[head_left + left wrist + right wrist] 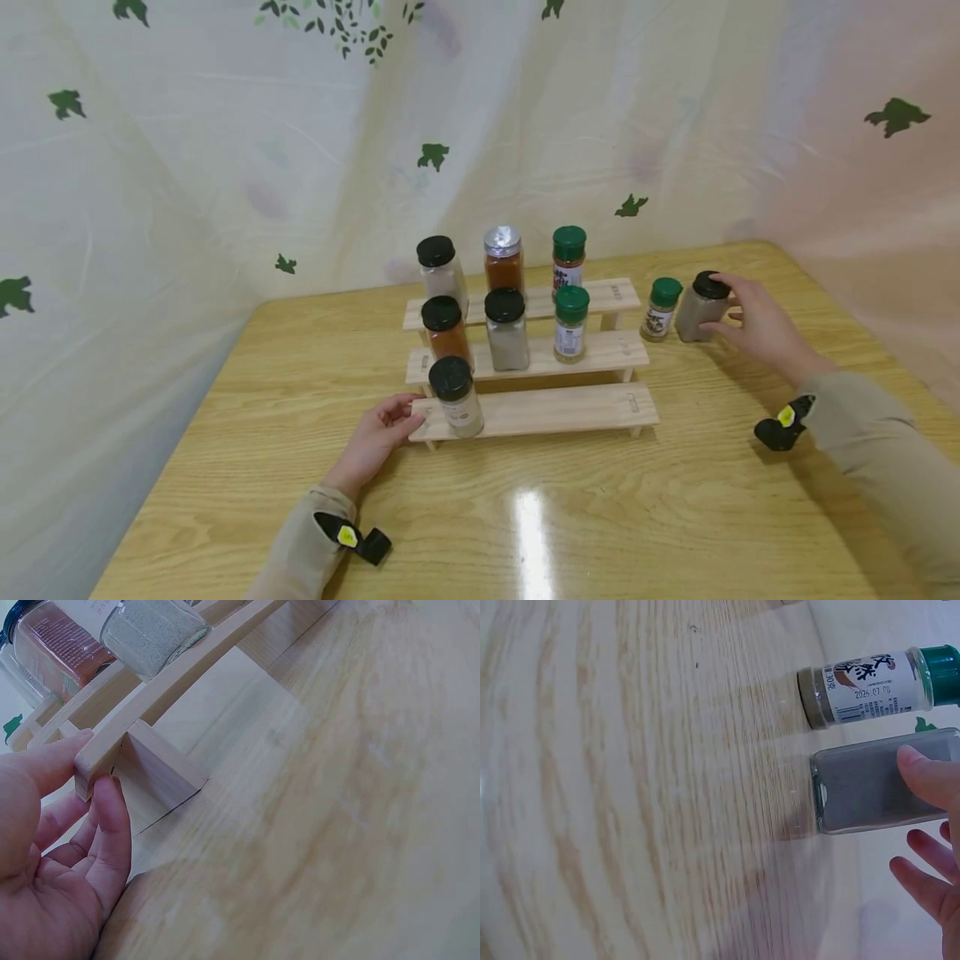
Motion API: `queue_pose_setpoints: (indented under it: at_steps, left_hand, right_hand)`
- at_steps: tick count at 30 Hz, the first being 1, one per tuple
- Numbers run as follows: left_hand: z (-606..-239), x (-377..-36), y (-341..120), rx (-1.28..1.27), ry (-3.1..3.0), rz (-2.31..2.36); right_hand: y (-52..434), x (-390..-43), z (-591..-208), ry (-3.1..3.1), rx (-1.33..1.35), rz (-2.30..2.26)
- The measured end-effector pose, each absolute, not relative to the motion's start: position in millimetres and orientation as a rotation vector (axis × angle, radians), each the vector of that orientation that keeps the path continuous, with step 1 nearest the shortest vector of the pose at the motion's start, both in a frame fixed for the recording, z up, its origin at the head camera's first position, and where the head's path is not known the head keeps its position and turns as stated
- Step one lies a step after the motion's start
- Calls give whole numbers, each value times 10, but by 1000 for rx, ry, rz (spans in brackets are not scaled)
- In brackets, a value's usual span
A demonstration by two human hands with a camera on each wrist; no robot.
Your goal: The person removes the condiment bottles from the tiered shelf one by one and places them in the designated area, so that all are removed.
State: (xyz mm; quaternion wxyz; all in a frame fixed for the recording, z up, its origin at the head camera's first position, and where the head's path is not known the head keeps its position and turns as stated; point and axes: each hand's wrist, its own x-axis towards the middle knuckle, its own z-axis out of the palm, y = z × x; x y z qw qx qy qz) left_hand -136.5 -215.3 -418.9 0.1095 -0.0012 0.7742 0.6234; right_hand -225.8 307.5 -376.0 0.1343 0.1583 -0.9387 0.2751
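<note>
At frame right, our curled right hand (767, 330) grips the black-lidded jar (697, 318), which we should steer clear of the green-lidded jar (659, 320), while our left hand (378, 437), lower centre, pinches the front shelf (555, 409).

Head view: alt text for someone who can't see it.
A person's right hand holds a black-capped jar beside a green-capped jar, right of a three-tier wooden rack of seven jars. The left hand grips the bottom tier's left end.

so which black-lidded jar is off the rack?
The grey-filled jar gripped by the right hand, beside a small green-lidded jar; the other four black-lidded jars stand on the rack.
</note>
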Motion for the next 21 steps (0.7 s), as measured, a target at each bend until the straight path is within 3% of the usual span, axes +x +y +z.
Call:
queue_pose_setpoints:
  at_steps: [21]
  left_hand:
    - [-4200, -1371, -2160, -14, 2284, 1835]
  right_hand:
    - [3140, -1914, -3664, -2644, 375, 985]
